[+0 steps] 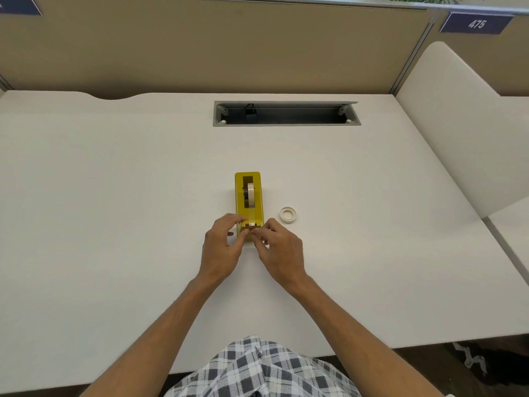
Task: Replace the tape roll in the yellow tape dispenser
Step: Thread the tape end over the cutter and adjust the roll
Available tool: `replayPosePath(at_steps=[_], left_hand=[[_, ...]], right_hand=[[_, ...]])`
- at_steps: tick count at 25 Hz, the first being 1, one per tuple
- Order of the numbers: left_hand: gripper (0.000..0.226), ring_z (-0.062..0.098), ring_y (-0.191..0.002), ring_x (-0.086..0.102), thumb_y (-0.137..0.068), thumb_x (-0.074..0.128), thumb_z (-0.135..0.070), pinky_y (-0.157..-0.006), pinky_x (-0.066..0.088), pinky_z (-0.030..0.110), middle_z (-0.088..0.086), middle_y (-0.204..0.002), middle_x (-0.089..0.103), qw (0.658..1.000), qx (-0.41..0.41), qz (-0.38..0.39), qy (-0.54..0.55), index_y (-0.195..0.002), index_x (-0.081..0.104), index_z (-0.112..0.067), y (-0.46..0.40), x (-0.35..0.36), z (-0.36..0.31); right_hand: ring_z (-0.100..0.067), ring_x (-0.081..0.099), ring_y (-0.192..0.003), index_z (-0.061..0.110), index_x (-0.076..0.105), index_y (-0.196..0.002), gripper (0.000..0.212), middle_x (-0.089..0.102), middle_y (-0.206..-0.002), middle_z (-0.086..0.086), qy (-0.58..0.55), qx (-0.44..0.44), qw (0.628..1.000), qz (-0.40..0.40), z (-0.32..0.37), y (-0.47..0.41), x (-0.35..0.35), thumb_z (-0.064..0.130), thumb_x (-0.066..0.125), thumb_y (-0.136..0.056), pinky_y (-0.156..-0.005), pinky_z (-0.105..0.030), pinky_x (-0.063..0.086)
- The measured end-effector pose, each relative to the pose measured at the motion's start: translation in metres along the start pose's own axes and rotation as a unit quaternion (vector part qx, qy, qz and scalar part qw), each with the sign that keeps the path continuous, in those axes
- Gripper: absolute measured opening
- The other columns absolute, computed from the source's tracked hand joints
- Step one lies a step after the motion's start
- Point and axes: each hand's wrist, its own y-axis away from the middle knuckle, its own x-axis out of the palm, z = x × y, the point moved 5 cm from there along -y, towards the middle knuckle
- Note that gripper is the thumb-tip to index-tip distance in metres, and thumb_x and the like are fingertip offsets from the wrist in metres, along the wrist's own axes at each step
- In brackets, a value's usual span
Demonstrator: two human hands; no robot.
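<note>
1. The yellow tape dispenser [248, 206] stands on the white table [114, 210] at the centre of the frame, its cutter end [252, 224] pointing toward the bottom of the frame
2. A tape roll [251, 195] sits upright in the dispenser's slot, and a strip of tape [252, 215] runs from it down toward the cutter
3. A second roll [287, 215], white and lying flat, rests on the table just right of the dispenser, apart from it; it looks thin, more core than tape, so I judge it to be the spent 1
4. The left hand [221, 247] has its fingers curled around the dispenser's near left corner, holding the body steady
5. The right hand [282, 249] has its fingertips bunched at the cutter; it seems to pinch the tape end, though the tape itself is too small to see between the fingers
6. Judged from this, the new roll is already seated and the step in hand is drawing the tape end onto the cutter
7. To do it well: hold the dispenser down with the left hand so it does not slide, pull the strip straight along the dispenser's length so it lies flat, then press it onto the blade and tear downward
8. The risk is the strip twisting or sticking to the fingers, so keep the pinch light and at the very end of the tape
</note>
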Motion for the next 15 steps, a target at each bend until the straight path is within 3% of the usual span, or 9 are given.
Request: replayPosePath(at_steps=[9,12,15], left_hand=[[0.018,0.012,-0.102,0.057,-0.091,0.063,-0.019,-0.082,0.049,0.023,0.003,-0.111,0.067,1.000,-0.021,-0.008,0.008,-0.107,0.068,-0.012,-0.004,-0.001,-0.006],[0.018,0.012,-0.099,0.057,-0.090,0.063,-0.032,-0.074,0.045,0.018,-0.003,-0.100,0.067,0.999,-0.052,-0.003,0.013,-0.097,0.071,-0.017,-0.010,0.001,-0.007],[0.013,0.014,-0.095,0.059,-0.087,0.066,-0.036,-0.072,0.045,0.023,-0.006,-0.090,0.066,0.992,-0.112,-0.020,0.055,-0.083,0.072,-0.025,-0.018,0.003,-0.005]], right_hand=[[-0.015,0.059,-0.061,0.016,0.074,-0.095,0.011,0.064,-0.078,0.000,0.003,-0.009,1.000,0.000,0.000,0.000,-0.001,0.021,0.071,-0.087,-0.050,-0.028,0.052],[-0.014,0.057,-0.060,0.016,0.074,-0.095,0.009,0.062,-0.077,0.001,0.014,-0.010,1.000,-0.001,0.001,0.001,-0.002,0.022,0.069,-0.088,-0.048,-0.022,0.042],[-0.014,0.056,-0.059,0.017,0.074,-0.094,0.008,0.062,-0.076,0.002,0.018,-0.007,1.000,-0.003,0.001,0.001,-0.002,0.021,0.070,-0.088,-0.050,-0.019,0.035]])
